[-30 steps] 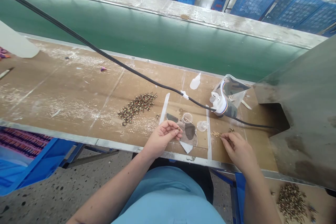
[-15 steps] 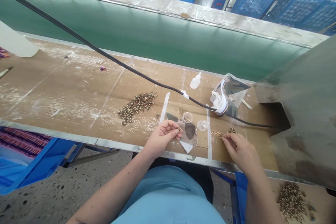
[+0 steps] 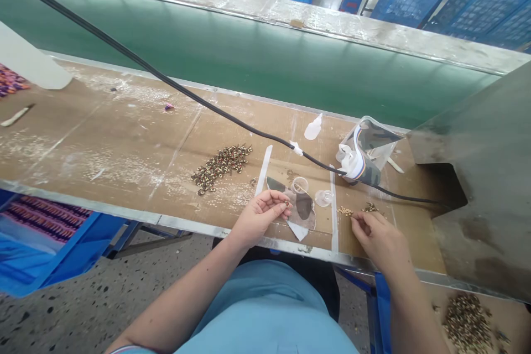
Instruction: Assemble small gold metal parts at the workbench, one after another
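Note:
My left hand (image 3: 265, 214) pinches a tiny dark piece (image 3: 287, 203) between thumb and fingertips, over the near-left part of a camouflage cloth scrap (image 3: 306, 211). Off to the right, my right hand (image 3: 379, 235) has thumb and forefinger pressed together at the table; whatever may be between them is too small to make out. Right by those fingertips lie small tan beads (image 3: 344, 211) and a few dark-and-gold pieces (image 3: 370, 207). On the cloth stands a small clear cup (image 3: 299, 185) with a thin stick (image 3: 305, 190) in it, beside another clear round dish (image 3: 324, 198).
A heap of small dark-and-cream pieces (image 3: 222, 167) lies to the left. A black cable (image 3: 232, 123) crosses above the table. Behind the cloth are a white squeeze bottle (image 3: 313, 127) and a camouflage pouch (image 3: 367, 149). A metal housing (image 3: 485, 177) borders the right side.
The whole view has shifted slightly, so things sit a little farther right. Both hands keep nearly the same pose and place on the table.

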`<action>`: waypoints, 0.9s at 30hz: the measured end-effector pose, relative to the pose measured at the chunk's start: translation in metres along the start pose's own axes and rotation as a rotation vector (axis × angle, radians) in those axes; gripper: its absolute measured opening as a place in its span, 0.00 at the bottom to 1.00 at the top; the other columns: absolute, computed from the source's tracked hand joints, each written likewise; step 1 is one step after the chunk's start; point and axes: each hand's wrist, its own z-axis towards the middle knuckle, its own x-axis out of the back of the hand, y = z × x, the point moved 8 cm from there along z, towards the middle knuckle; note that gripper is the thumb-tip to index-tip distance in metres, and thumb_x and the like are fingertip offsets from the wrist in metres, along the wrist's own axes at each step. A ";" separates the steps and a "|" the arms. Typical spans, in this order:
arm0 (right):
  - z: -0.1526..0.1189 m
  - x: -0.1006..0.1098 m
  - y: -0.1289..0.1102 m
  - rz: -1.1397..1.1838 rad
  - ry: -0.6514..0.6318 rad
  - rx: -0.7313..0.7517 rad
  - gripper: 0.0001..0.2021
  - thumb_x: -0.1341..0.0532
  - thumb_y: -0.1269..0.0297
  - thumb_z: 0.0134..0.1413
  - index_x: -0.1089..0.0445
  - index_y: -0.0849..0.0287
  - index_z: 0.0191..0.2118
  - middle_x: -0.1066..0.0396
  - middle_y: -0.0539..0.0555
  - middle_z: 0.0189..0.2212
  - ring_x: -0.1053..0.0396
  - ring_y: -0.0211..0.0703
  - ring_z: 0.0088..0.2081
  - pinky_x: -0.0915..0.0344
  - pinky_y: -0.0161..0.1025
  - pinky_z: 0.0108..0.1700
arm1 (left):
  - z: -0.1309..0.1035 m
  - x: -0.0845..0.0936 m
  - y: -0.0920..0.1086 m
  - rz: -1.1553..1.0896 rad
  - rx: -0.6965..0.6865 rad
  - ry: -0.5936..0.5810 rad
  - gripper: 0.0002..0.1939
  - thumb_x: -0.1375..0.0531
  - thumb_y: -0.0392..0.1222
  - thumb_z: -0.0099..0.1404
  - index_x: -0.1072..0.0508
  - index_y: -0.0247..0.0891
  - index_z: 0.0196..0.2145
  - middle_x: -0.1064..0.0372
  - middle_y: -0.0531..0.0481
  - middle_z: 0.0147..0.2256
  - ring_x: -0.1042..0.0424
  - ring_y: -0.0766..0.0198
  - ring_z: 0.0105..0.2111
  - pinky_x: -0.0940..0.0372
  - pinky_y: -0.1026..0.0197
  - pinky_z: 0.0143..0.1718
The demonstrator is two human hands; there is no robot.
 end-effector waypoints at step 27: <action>0.013 -0.016 -0.085 0.587 0.076 0.031 0.10 0.43 0.58 0.58 0.27 0.56 0.31 0.26 0.50 0.25 0.31 0.35 0.23 0.34 0.33 0.27 | -0.010 -0.026 -0.028 -0.204 0.183 -0.140 0.20 0.28 0.46 0.45 0.32 0.33 0.28 0.23 0.44 0.34 0.24 0.63 0.35 0.34 0.54 0.49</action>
